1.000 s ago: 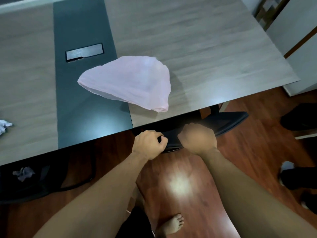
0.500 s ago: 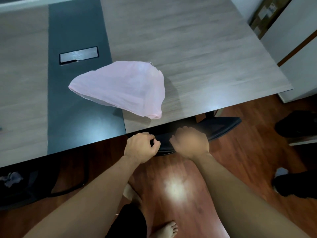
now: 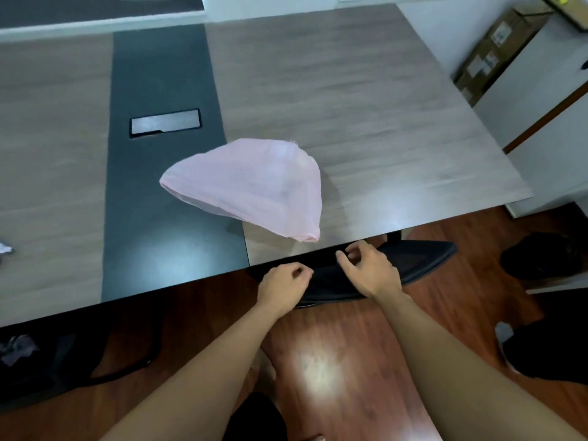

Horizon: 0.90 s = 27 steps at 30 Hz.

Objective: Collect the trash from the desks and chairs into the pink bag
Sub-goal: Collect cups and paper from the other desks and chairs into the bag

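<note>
On a red-brown wood floor (image 3: 337, 342), one grey wood-grain desk (image 3: 381, 122) carries one pink bag (image 3: 251, 183) near its front edge and one crumpled scrap (image 3: 4, 248) far left; left hand (image 3: 283, 285) and right hand (image 3: 370, 270) hover loosely curled, empty, over one black chair (image 3: 423, 259).

No readable text, number or brand in view. Long brown cardboard box (image 3: 496, 49), well beyond right hand (image 3: 370, 270) and off to its right, against white wall (image 3: 445, 30): two white paper labels (image 3: 499, 34) on its side, dark print too small and blurred to make out.
</note>
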### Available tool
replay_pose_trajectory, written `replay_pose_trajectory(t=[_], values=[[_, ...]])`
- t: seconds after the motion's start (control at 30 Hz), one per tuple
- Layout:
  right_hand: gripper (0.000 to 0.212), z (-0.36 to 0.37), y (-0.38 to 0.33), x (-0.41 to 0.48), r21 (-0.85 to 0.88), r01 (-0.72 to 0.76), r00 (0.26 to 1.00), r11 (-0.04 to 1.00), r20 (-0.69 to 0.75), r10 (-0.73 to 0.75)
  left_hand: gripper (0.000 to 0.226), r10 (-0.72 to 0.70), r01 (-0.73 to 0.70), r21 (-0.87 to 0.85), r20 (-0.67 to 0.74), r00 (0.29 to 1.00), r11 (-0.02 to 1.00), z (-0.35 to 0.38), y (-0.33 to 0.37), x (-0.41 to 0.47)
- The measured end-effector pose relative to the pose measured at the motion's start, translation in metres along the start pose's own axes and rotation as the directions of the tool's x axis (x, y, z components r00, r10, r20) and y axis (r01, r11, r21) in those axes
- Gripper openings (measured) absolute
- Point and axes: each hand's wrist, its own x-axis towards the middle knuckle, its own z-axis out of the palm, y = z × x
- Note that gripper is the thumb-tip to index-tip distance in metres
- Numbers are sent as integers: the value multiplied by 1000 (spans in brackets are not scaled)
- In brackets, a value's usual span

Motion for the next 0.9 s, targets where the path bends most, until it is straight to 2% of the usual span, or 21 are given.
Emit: replay_pose_trajectory(t=[0.03,0.07,0.1,0.17,0.23,0.3,0.37,0.43,0.53,0.63,0.7,0.73,0.83,0.9], values=[[49,-2,-7,3,54,28,999,998,-39,-26,34,-91,103,-276,56,994,956,-9,-1,6],[53,-2,-17,6,42,90,992,995,-87,-86,33,-167,189,-469,90,982,862,-19,-4,13],[58,-1,-28,8,-6,157,977,988,-143,-157,32,-220,234,-591,97,971,772,-33,-6,17],[69,3,-56,11,-119,256,932,959,-234,-278,35,-302,260,-712,71,951,652,-62,-17,28],[74,7,-90,13,-202,335,893,920,-243,-379,50,-366,259,-776,39,930,575,-92,-27,39],[78,15,-122,16,-283,387,875,878,-189,-447,77,-407,260,-807,26,913,530,-118,-36,52],[82,29,-148,22,-354,402,868,845,-148,-475,86,-402,255,-828,39,915,500,-139,-39,65],[82,43,-167,32,-388,378,879,841,-136,-457,69,-365,232,-841,44,930,489,-153,-38,74],[76,60,-184,45,-425,292,923,857,-111,-369,24,-330,205,-825,24,944,527,-164,-34,81],[49,68,-192,60,-432,236,935,871,-143,-324,12,-340,188,-828,-3,940,528,-170,-34,82],[24,63,-200,70,-363,212,949,907,-145,-280,12,-343,179,-852,-1,939,492,-177,-36,80],[20,59,-204,74,-292,183,963,939,-138,-231,12,-347,175,-865,1,938,470,-180,-39,81],[24,43,-220,84,-14,121,988,993,-96,-122,16,-359,137,-908,-15,933,396,-193,-46,81],[24,29,-235,90,191,101,993,976,-87,-86,18,-356,99,-924,-42,933,370,-204,-51,81]])
